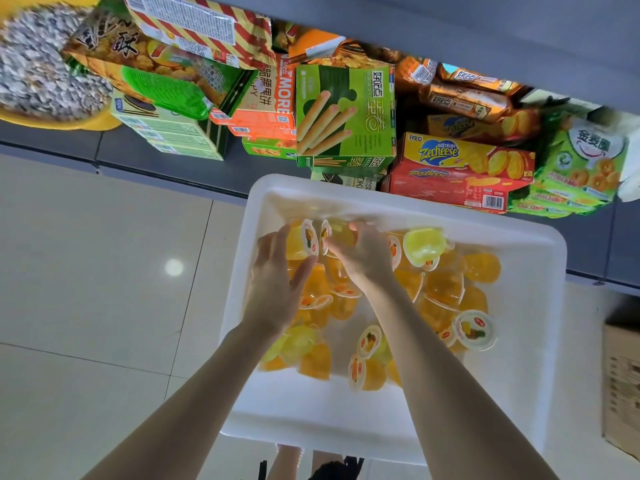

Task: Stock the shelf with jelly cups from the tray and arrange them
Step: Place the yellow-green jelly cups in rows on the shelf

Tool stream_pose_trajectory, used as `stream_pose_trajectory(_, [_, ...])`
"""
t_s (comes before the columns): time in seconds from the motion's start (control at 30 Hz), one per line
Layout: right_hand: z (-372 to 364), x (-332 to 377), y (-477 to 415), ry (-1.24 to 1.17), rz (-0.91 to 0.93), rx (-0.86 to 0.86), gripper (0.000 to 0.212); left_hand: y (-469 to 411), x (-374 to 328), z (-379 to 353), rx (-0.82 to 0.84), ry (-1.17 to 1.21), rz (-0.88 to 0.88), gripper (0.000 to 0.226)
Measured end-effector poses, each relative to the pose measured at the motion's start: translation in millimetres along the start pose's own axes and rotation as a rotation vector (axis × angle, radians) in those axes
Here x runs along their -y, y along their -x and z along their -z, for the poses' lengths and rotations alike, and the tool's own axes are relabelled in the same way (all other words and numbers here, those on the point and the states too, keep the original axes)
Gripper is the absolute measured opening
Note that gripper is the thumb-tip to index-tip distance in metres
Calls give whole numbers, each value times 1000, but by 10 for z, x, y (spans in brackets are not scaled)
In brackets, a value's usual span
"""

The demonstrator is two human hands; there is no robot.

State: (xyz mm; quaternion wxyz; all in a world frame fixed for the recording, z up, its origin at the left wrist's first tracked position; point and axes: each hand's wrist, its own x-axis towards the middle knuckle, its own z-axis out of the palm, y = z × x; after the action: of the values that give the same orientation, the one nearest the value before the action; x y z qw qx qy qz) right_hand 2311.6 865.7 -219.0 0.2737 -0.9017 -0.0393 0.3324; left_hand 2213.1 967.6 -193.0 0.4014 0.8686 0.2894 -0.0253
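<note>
While the white tray (540, 341) sits in front of the low grey shelf (166, 164), the jelly cups (446, 289) lie jumbled inside it. They are clear tubs of orange and pale-yellow jelly with fruit-printed lids, most tipped on their sides. At the tray's far end the left hand (273, 282) holds an orange cup (299, 242) between fingers and thumb. The right hand (367, 258) curls its fingers over a yellower cup (337, 233) just beside it. Beyond the far rim the shelf is crowded — a green biscuit-stick box (346, 112) and red-and-yellow Zecheese boxes (464, 157) stand closest. A cardboard carton (623, 382) stands on the tiled floor (86, 271) at the right.
</note>
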Motion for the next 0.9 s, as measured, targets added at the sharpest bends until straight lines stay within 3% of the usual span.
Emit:
stream_pose_trajectory(0.13, [8, -7, 6, -45, 1, -8, 61, 74, 31, -25, 2, 8, 33, 52])
stream_pose_trajectory(0.27, [81, -42, 231, -253, 2, -44, 54, 214, 14, 11, 18, 56, 92, 56])
stream_pose_trajectory(0.33, [194, -42, 470, -375, 40, -57, 42, 333, -59, 87, 31, 141, 136, 65])
stream_pose_trajectory(0.47, [566, 31, 1052, -635, -65, -31, 43, 604, -438, 383, 74, 366, 223, 65])
stream_pose_trajectory(0.6, [1032, 223, 1653, -1021, -170, 32, 16, 882, -1045, 850, 120, 559, 167, 43])
stream_pose_trajectory(0.67, [1313, 372, 1932, -1161, -180, 63, 21, 1031, -1356, 1103, 131, 644, 126, 31])
stream_pose_trajectory(0.83, [2080, 824, 2720, -1279, -106, 106, 31, 1397, -2195, 1725, 162, 754, -39, 39])
stream_pose_trajectory(0.9, [2390, 967, 3025, -1301, -46, 104, 26, 1537, -2589, 1955, 181, 757, -117, 39])
